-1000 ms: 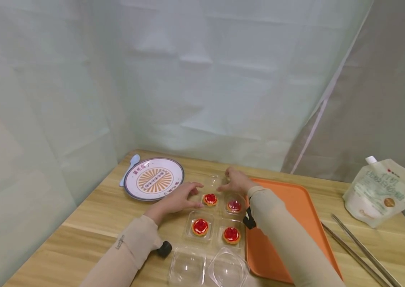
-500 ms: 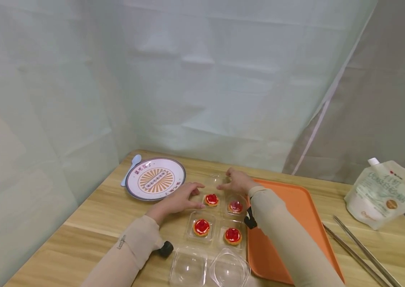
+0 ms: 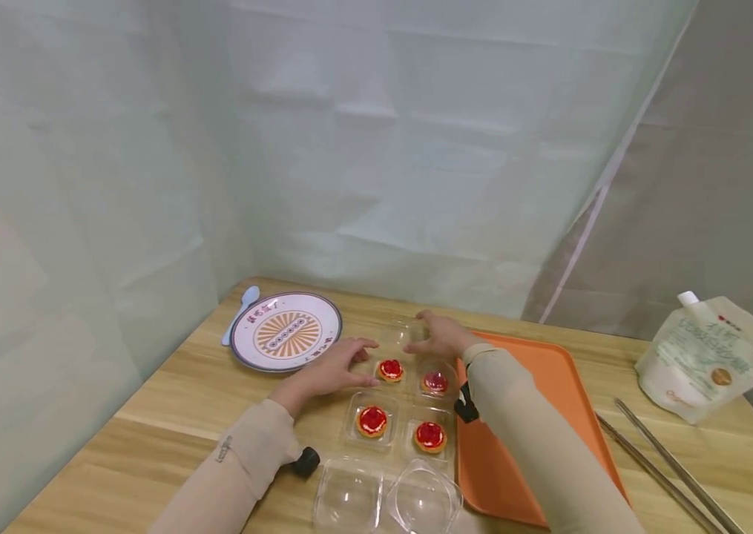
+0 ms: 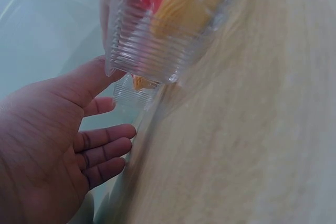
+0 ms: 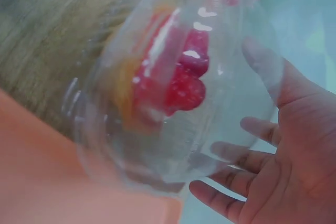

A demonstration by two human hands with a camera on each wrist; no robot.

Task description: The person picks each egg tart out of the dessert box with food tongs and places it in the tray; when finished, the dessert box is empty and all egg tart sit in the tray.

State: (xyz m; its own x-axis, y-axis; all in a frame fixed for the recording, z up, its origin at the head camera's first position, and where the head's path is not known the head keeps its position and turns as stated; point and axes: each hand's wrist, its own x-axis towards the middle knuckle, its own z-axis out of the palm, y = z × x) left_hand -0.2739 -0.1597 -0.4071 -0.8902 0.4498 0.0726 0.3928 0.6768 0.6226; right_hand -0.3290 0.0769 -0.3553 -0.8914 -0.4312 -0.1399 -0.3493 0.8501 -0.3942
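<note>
In the head view, the left hand (image 3: pixel 336 368) is beside a clear box holding a red-topped tart (image 3: pixel 390 370), thumb and fingers spread. The right hand (image 3: pixel 441 336) reaches over the back of the boxes, fingers apart, near a raised clear lid (image 3: pixel 400 338). In front of its wrist, a tart (image 3: pixel 435 383) lies under a clear lid. Two more tarts (image 3: pixel 372 421) (image 3: pixel 430 437) sit in boxes nearer the front. The left wrist view shows the left palm (image 4: pixel 42 140) with relaxed fingers; whether its thumb touches the box, I cannot tell. The right wrist view shows loose fingers behind clear plastic (image 5: pixel 178 150).
An orange tray (image 3: pixel 496 475) lies right of the boxes, under the right forearm. A patterned plate (image 3: pixel 289 334) and a blue spoon (image 3: pixel 250 298) are at the back left. Metal tongs (image 3: pixel 676 467) and a white pouch (image 3: pixel 710 360) are at the right. Empty clear lids (image 3: pixel 349 497) lie in front.
The head view has shifted slightly. Both hands keep nearly the same place and shape, and the tarts stay where they were.
</note>
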